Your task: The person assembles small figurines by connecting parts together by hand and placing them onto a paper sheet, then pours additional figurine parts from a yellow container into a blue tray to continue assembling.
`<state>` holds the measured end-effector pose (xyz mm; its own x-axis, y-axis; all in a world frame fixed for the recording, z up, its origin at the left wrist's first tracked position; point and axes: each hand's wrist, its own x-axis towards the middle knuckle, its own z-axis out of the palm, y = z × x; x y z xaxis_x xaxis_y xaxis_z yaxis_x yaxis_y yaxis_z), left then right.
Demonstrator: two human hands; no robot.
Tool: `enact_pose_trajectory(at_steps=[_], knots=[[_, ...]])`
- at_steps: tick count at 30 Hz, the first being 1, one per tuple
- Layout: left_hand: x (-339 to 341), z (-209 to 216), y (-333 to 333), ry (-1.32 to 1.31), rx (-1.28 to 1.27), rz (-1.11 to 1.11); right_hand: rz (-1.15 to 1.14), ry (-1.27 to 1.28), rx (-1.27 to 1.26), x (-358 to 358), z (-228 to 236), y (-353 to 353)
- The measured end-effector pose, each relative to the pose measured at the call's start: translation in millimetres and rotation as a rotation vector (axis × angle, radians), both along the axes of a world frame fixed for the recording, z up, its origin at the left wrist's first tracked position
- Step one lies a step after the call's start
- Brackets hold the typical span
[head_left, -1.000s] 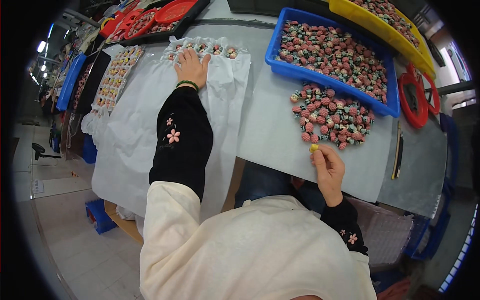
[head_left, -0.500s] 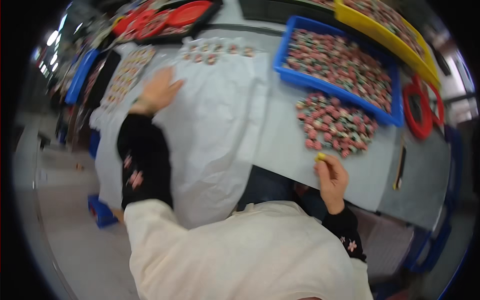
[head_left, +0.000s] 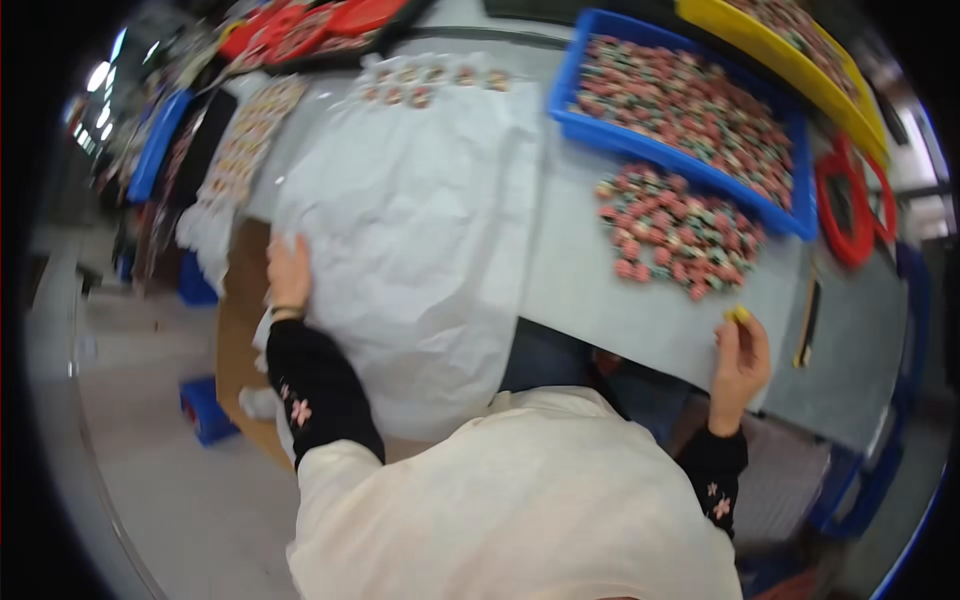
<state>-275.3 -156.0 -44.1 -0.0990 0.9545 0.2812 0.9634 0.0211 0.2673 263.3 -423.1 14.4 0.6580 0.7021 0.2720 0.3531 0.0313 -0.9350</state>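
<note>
My left hand [head_left: 289,275] lies at the left edge of a wrinkled white sheet [head_left: 420,220], fingers stretched out. Several small reddish pieces [head_left: 420,97] sit in rows at the sheet's far end. Between the fingertips of my right hand [head_left: 738,375] is a small yellow piece [head_left: 738,314], pinched above the table near its front edge; its exact kind is too small to tell. Just beyond that hand is a loose pile of small pink, green and cream pieces [head_left: 680,230], in front of a blue bin [head_left: 665,148] full of the same sort.
Behind the blue bin stands a yellow bin [head_left: 760,55]. Red rings [head_left: 845,205] lie to the right, near a thin cutter-like tool [head_left: 806,325]. At left, a second sheet bears rows of pieces [head_left: 245,145]; brown cardboard [head_left: 240,330] shows below it. Red trays [head_left: 300,35] sit at the far left.
My left hand has come nearer along the sheet's left side, and brown cardboard now shows there. The right hand has moved right, still pinching the yellow piece.
</note>
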Motion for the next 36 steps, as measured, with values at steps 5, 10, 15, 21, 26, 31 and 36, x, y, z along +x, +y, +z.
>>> enact_pose_trajectory(at_steps=[5, 10, 15, 21, 26, 31, 36], knots=[[46, 58, -40, -0.013, -0.003, 0.6, -0.026, 0.095, -0.035, -7, -6, -9], [14, 43, -55, -0.688, -0.193, 0.542, 0.028, 0.081, -0.003, -5, -5, -2], [4, 24, -41, -1.581, -0.182, 0.264, 0.045, 0.057, 0.008, -6, -7, 6], [7, 35, -25, -1.973, -0.209, 0.122, 0.015, 0.08, 0.013, -7, -13, 0], [15, 17, -19, -1.965, -0.04, 0.067, 0.065, 0.101, 0.031, -9, -15, 4], [38, 12, -22, -1.852, -0.068, 0.112, 0.06, 0.037, -0.013, -8, -13, 2], [20, 25, -17, -1.338, -0.157, 0.287, 0.1, -0.022, -0.046, -2, -9, 6]])
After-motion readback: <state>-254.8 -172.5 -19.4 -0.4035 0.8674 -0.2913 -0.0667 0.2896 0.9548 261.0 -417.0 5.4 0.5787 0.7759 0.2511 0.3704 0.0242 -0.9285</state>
